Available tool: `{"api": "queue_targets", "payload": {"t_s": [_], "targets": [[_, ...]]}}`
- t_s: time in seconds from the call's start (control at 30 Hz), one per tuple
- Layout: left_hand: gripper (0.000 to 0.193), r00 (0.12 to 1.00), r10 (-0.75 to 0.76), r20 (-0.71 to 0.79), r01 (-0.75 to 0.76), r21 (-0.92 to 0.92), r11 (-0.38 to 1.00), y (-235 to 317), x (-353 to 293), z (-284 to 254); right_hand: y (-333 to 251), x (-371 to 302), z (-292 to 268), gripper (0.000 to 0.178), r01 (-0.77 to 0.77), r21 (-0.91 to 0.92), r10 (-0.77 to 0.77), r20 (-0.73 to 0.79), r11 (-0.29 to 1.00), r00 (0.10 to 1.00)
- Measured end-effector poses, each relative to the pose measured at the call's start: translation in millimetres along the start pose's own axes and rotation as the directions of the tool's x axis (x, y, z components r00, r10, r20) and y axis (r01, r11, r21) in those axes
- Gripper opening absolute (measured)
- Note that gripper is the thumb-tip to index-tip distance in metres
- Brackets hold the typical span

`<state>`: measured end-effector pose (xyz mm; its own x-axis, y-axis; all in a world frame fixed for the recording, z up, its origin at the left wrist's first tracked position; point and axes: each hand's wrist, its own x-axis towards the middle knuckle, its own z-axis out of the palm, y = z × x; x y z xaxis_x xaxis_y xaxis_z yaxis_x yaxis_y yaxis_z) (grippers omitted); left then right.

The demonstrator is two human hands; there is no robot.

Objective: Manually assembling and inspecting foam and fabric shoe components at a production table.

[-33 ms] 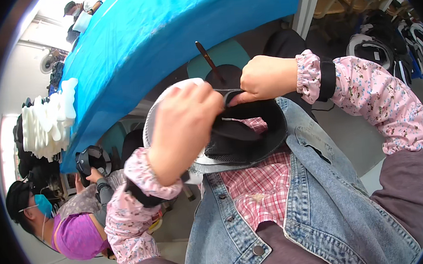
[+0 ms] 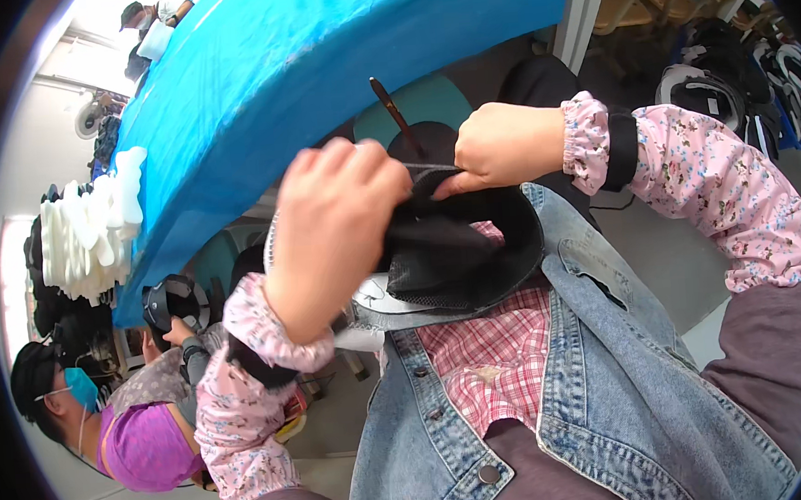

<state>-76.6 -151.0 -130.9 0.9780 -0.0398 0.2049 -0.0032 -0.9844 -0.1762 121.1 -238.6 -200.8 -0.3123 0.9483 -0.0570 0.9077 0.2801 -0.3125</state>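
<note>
A rounded helmet [image 2: 513, 261] with a dark rim, black mesh lining inside and a white part on its left side sits in front of my denim vest, its opening facing up. My right hand [image 2: 503, 145] is closed, thumb below, pinching a black fabric edge [image 2: 430, 175] at the helmet's far side. Slightly blurred, my left hand [image 2: 336, 227] curls closed over the left part of the same edge, which runs taut between both hands. The left fingertips are hidden. Black cloth [image 2: 438, 252] bunches in the opening below.
A blue-covered table [image 2: 313, 61] curves across the far side. Beyond the helmet a thin brown rod [image 2: 388, 104] stands up. At left, a masked co-worker [image 2: 143, 426] handles another helmet [image 2: 177, 303] near stacked white padding [image 2: 93, 234]. Helmets [image 2: 705, 94] pile at far right.
My left hand has shifted a little to the left and up, stretching the black edge. My right hand has stayed almost still.
</note>
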Motion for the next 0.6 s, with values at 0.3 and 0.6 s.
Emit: {"api": "queue_targets", "payload": {"t_s": [0.3, 0.6], "targets": [[0.011, 0.993, -0.065, -0.094, 0.057, -0.092, 0.994, -22.7, 4.0, 27.5, -5.5, -1.0, -0.5, 0.058, 0.033, -0.062, -0.031, 0.033, 0.998, 0.999], [0.015, 0.991, -0.090, -0.100, 0.063, -0.251, 0.966, -27.1, 3.0, 18.7, -8.3, 19.9, -4.5, 0.040, 0.123, -0.061, -0.135, -0.248, 0.990, 0.959]]}}
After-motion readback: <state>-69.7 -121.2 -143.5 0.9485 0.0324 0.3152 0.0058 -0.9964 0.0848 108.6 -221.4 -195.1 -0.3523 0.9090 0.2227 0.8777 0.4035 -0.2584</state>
